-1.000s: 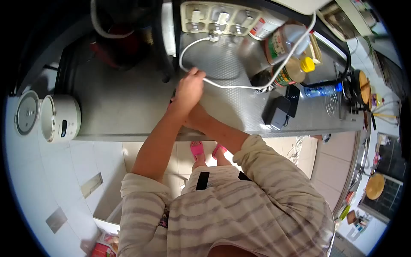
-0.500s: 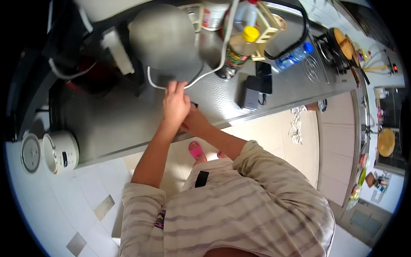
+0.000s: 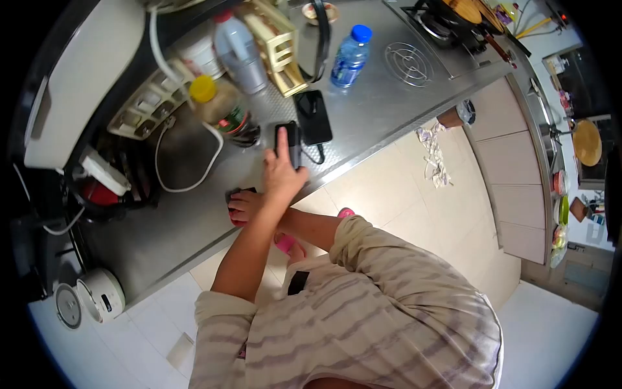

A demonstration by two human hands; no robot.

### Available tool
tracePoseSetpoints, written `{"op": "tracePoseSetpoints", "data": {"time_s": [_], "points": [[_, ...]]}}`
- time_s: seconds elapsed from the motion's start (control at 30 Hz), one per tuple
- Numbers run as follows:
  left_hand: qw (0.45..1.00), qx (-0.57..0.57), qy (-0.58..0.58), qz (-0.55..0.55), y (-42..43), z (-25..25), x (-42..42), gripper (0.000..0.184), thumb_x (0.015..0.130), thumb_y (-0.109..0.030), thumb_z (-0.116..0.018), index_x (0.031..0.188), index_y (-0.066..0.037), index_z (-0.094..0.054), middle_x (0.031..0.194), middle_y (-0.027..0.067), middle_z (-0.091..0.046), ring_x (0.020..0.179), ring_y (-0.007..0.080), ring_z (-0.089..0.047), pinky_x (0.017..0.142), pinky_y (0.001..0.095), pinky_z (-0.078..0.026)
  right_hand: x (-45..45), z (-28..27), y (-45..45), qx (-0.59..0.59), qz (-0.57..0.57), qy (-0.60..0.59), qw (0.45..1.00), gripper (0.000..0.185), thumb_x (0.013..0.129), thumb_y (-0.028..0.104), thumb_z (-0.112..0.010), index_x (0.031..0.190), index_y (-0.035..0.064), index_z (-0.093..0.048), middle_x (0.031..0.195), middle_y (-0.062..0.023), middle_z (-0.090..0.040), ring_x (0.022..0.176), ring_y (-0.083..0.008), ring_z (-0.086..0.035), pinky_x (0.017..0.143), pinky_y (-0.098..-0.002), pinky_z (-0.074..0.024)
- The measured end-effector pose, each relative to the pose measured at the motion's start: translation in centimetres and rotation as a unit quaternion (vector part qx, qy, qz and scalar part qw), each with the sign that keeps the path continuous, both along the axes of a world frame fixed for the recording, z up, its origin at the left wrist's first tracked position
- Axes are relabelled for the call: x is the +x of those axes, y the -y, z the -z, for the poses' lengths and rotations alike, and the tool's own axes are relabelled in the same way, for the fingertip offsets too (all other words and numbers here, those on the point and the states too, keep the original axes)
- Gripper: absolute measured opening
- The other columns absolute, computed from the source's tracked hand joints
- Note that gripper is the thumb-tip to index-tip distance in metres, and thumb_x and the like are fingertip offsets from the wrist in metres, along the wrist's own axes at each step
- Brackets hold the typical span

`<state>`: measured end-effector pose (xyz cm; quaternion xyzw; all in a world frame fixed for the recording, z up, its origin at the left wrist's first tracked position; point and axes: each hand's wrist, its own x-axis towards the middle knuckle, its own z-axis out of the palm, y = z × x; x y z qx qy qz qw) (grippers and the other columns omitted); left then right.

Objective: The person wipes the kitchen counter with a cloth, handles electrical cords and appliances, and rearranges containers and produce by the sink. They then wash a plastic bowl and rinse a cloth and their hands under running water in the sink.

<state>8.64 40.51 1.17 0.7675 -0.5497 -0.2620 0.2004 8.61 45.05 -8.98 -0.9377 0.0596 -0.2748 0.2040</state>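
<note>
My forearms cross, so my left hand (image 3: 283,178) is to the right of my right hand (image 3: 246,206). My left index finger lies stretched along the top of a dark grey power bank (image 3: 293,144), with the thumb spread away from it. A short cable joins the bank's side to a black smartphone (image 3: 313,118) lying flat. At the counter's front edge my right hand is closed over a small black-and-red object (image 3: 234,196). The fingers hide most of that object, so its kind cannot be made out.
On the steel counter (image 3: 175,223) stand a yellow-capped bottle (image 3: 223,110), a detergent-like bottle (image 3: 240,52), a wooden rack (image 3: 272,42) and a blue-capped bottle (image 3: 352,57). A white cable (image 3: 188,189) loops behind my hands. A rice cooker (image 3: 103,295) stands at left, a stove at far right.
My view has swung toward the right side of the counter. My hands, together before, are now apart: the left has moved onto the power bank, while the right stays by the front edge.
</note>
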Motion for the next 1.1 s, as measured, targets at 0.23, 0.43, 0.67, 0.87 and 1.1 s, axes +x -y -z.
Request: {"op": "tracePoseSetpoints", "data": {"time_s": [0.23,0.43,0.67,0.87,1.1], "points": [[0.992,-0.074,0.097,0.007,0.9,1.4,1.9,0.089,0.069,-0.022,-0.065,0.146,-0.017,-0.021,0.105,0.0264,-0.053,0.087,0.0453,-0.055,0.082,0.0494,-0.045,-9.2,-4.4,4.5,0.133,-0.080,-0.059,0.986,0.028,0.070,0.019,-0.068,0.095,0.0119,-0.058,0.111,-0.0039,-0.055,0.108,-0.0222,-0.051,0.089,-0.0375,-0.0435],[0.997,-0.053,0.063,0.000,1.1,2.4,2.5,0.090,0.066,-0.015,-0.061,0.146,-0.015,-0.020,0.106,0.0286,-0.050,0.097,0.0450,-0.050,0.085,0.0495,-0.042,-15.4,-3.0,8.9,0.039,-0.074,0.029,0.996,0.030,0.068,0.020,-0.070,0.096,0.0121,-0.061,0.113,-0.0059,-0.054,0.111,-0.0272,-0.050,0.094,-0.0378,-0.0428],[0.994,-0.062,0.086,0.024,0.5,2.3,2.8,0.093,0.064,-0.010,-0.059,0.147,-0.016,-0.017,0.118,0.0282,-0.047,0.106,0.0467,-0.046,0.095,0.0499,-0.035,-26.0,-2.7,16.2,0.052,-0.097,0.027,0.993,0.031,0.067,0.018,-0.072,0.096,0.0115,-0.062,0.112,-0.0067,-0.054,0.113,-0.0286,-0.050,0.093,-0.0381,-0.0458],[0.986,0.023,0.162,-0.028,1.0,1.8,1.2,0.096,0.062,-0.010,-0.059,0.148,-0.015,-0.016,0.128,0.0263,-0.043,0.114,0.0462,-0.042,0.101,0.0513,-0.028,-35.2,-4.1,22.0,0.046,-0.055,-0.013,0.997,0.028,0.068,0.022,-0.072,0.092,0.0137,-0.063,0.113,-0.0043,-0.055,0.112,-0.0263,-0.051,0.090,-0.0388,-0.0463],[0.930,-0.160,0.326,0.047,2.1,-1.7,-6.1,0.074,0.065,-0.010,-0.054,0.137,-0.008,-0.038,0.133,0.0203,-0.039,0.122,0.0403,-0.037,0.101,0.0528,-0.027,-45.2,-3.5,30.2,0.074,0.050,-0.001,0.996,0.025,0.070,0.019,-0.069,0.093,0.0127,-0.064,0.114,-0.0064,-0.056,0.111,-0.0283,-0.052,0.092,-0.0405,-0.0456]]}}
